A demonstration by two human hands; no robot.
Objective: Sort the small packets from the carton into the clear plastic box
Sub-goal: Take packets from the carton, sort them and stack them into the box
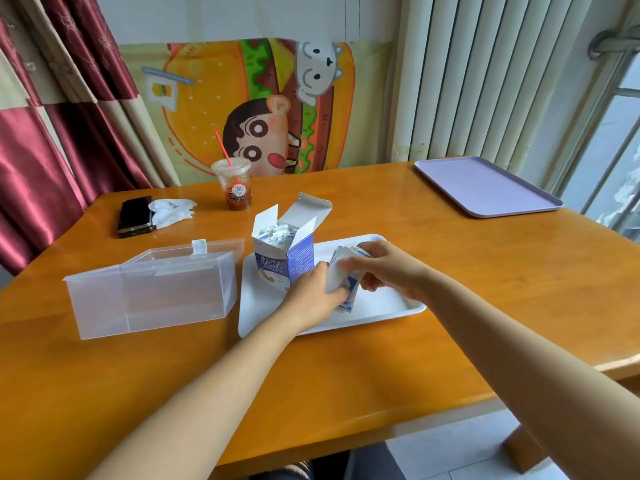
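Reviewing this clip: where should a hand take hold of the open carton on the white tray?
Wrap the lower body walls, coming from its free left side: the carton stands upright on the white tray, and its open top flaps look flimsy.

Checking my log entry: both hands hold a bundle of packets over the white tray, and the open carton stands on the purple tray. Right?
Not quite. In the head view the open carton stands on the white tray, not the purple tray at the far right. The left hand and right hand do hold the packets over the white tray.
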